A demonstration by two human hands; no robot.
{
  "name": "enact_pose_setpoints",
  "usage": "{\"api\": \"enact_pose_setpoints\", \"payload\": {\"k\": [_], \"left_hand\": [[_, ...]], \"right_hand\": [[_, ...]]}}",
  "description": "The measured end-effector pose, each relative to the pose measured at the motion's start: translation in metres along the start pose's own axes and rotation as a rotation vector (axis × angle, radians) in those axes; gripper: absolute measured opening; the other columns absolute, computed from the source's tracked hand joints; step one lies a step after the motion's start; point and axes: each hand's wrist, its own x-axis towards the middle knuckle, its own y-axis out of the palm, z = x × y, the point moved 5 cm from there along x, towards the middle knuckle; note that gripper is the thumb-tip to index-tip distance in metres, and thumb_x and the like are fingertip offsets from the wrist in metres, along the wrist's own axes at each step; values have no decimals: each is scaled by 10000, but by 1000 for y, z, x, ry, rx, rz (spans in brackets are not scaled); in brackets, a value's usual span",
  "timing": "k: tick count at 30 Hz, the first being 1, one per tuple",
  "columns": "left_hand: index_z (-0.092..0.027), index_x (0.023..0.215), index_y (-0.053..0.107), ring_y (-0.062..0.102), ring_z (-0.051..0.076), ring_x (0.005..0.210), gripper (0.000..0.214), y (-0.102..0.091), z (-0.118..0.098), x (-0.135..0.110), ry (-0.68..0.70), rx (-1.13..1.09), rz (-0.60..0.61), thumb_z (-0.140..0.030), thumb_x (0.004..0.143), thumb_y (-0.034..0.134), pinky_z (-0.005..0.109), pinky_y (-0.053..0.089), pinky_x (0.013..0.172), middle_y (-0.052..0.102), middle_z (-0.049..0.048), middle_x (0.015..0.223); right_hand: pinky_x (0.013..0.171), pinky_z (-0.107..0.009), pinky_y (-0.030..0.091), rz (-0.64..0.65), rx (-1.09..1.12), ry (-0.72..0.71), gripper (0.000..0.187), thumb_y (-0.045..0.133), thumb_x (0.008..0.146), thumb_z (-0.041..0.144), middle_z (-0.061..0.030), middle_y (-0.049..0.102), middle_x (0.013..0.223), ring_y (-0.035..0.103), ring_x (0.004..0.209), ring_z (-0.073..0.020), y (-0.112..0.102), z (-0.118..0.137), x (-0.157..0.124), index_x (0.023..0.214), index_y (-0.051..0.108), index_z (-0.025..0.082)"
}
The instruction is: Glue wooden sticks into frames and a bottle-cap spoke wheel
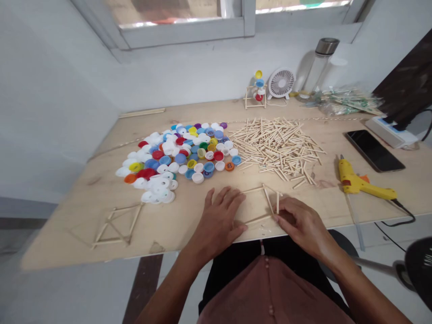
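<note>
A frame of thin wooden sticks (267, 199) lies near the table's front edge between my hands. My left hand (219, 217) rests over its left end, fingers stretched out and palm down, hiding that side. At the right corner my right hand (305, 225) pinches the foot of a short wooden stick (277, 202), which stands up from the frame. Beyond the hands spreads a heap of cut wooden sticks (278, 146). To its left is a pile of coloured bottle caps (180, 158). Another stick frame (116, 229) sits at the front left.
On the right lie a yellow glue gun (362, 182) with a cord, a black phone (374, 150) and a white power strip (391, 131). Along the back stand a stick-and-cap model (255, 92), a small fan (281, 83), a bottle (317, 69) and bagged sticks (351, 101).
</note>
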Motion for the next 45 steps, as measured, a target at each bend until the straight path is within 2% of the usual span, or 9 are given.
{"api": "enact_pose_setpoints", "payload": {"k": [6,12,15,19,24,28,36,45], "left_hand": [[-225,1269,488,379,303,1319,493,2,1,1,-1,-7,-4,-319,800,605,581,143,1116,522,77,1371],[-230,1295,461,380,301,1321,522,-2,2,1,-8,-4,-12,-317,798,596,568,152,1116,518,76,1376],[-216,1320,433,379,306,1322,563,-8,8,-8,-45,-1,-33,-331,793,595,560,192,1105,511,93,1378],[-229,1325,418,429,297,1284,534,-12,24,-29,-123,6,-121,-292,813,556,543,251,1083,536,98,1344],[-230,1228,497,527,272,1167,368,-10,45,-52,-251,-29,-247,-318,871,482,460,404,987,603,96,1228],[-226,1150,543,574,258,1062,303,-11,52,-59,-373,-48,-244,-319,870,476,408,469,890,644,79,1108],[-188,972,613,587,260,905,199,-11,48,-53,-455,-37,-214,-259,856,469,402,461,781,664,73,906],[-198,812,587,579,235,799,120,-12,47,-49,-510,-26,-231,-233,834,475,359,438,719,654,46,787]], "right_hand": [[737,-302,470,-9,-4,-19,119,515,888,268,-54,649,875,607,823,-186,0,0,1,895,617,206],[718,-305,461,-12,-6,-4,133,504,893,274,-52,643,857,603,799,-187,-1,2,1,896,616,202],[716,-304,462,-23,-14,-8,129,508,890,272,-51,644,861,605,797,-186,0,2,0,909,613,199],[703,-296,459,-29,-10,-5,120,509,890,266,-41,640,848,600,775,-177,0,1,0,896,607,198],[691,-296,451,-33,-29,-7,150,490,903,290,-37,626,813,594,762,-180,0,1,1,918,611,204],[649,-282,443,-16,-20,-13,154,473,908,284,-24,611,758,573,701,-164,1,3,2,868,601,209],[594,-254,396,-41,-14,38,215,473,910,319,1,562,662,536,626,-144,1,2,2,772,593,204],[567,-240,392,-84,7,67,244,487,901,344,7,560,643,524,584,-124,-1,0,0,733,581,193]]}}
